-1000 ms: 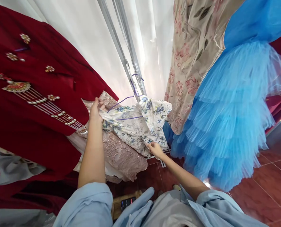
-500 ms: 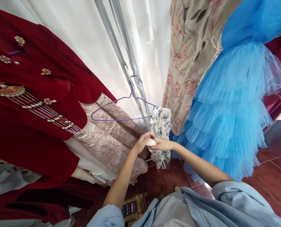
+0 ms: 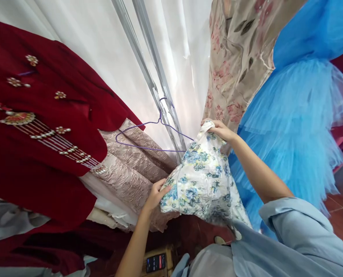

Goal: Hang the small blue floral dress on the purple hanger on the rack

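So the floral garment (image 3: 200, 177) is below and right of the purple hanger (image 3: 160, 120), whose right end goes behind or into it, can't tell which. Right hand (image 3: 222, 130), arm stretched out, is right of the hanger with its grip closed on the garment's top end. Left hand (image 3: 155, 195), below the hanger, pinches a side edge. Phone (image 3: 155, 263) well below the hanger: screen text's too tiny to read.

We find the red garment (image 3: 41, 165) cut off at nine o'clock, cannot read the phone (image 3: 156, 263) at six, and lose the four-o'clock corner of the purple hanger (image 3: 160, 120) behind the floral garment (image 3: 200, 184).
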Demonstrator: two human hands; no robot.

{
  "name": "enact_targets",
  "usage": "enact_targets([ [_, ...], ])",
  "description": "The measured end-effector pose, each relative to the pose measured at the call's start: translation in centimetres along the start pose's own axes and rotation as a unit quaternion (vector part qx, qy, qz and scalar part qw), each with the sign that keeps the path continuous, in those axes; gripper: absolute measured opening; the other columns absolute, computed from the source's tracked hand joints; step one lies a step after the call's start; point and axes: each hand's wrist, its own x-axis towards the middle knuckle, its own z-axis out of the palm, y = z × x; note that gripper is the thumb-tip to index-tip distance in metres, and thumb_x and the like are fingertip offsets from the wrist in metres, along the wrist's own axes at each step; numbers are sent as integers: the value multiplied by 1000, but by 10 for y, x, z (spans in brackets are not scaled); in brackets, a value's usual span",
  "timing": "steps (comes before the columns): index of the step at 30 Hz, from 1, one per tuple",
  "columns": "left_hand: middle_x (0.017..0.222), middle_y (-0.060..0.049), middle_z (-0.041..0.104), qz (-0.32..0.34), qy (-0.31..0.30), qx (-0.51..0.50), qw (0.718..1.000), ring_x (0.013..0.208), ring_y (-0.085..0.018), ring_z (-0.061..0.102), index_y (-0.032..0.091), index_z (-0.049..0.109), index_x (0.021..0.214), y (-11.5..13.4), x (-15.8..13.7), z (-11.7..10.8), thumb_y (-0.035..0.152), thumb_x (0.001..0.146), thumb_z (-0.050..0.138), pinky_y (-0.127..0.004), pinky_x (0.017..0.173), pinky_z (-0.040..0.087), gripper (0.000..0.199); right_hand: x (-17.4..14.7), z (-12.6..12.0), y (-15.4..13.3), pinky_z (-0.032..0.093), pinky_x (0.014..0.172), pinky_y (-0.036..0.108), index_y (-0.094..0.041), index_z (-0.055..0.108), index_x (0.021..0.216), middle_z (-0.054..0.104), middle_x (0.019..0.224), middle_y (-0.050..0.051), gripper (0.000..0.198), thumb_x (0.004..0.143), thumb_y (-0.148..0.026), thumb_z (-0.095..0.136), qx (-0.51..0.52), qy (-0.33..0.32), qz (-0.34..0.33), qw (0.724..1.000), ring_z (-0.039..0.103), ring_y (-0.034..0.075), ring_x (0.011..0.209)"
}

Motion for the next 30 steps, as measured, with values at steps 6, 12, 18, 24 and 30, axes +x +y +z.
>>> enact_targets([
  [6, 65, 0, 55, 45, 190, -6, 981, 56, -14, 47, 19, 63, 75, 33, -30, -114, 34, 61, 73, -22, 50, 33, 23, 22, 69, 15, 50, 71, 27, -16, 63, 90, 65, 76, -1, 38, 72, -48, 75, 175, -87, 90, 976, 60, 16, 73],
  [12, 76, -4, 58, 149, 282, 321, 892, 79, -22, 53, 20, 62, 71, 119, 52, -210, 13, 61, 56, -31, 77, 45, 14, 12, 58, 3, 47, 68, 26, -14, 66, 94, 67, 80, 2, 40, 72, -45, 79, 124, -53, 63, 989, 60, 17, 76],
  [18, 115, -9, 56, 185, 365, 207, 888, 97, -21, 57, 18, 57, 115, 169, 159, -185, 7, 64, 70, -35, 90, 49, 54, 6, 47, -4, 47, 76, 28, -14, 66, 94, 70, 86, 2, 41, 72, -46, 77, 86, 68, 33, 993, 61, 17, 82],
  [24, 95, -7, 67, 178, 185, 272, 927, 97, -23, 61, 16, 65, 98, 138, 141, -131, 40, 91, 56, -34, 92, 44, 26, -2, 53, 20, 49, 68, 28, -16, 64, 96, 69, 79, 2, 48, 63, -46, 81, 165, 123, 193, 959, 61, 16, 69],
  [30, 91, -3, 69, 263, 258, 312, 876, 88, -21, 61, 19, 66, 93, 131, 104, -112, 41, 91, 61, -28, 82, 43, 23, 5, 52, 21, 51, 75, 29, -18, 61, 86, 67, 84, 7, 42, 85, -59, 53, 145, 346, 87, 923, 63, 18, 81],
])
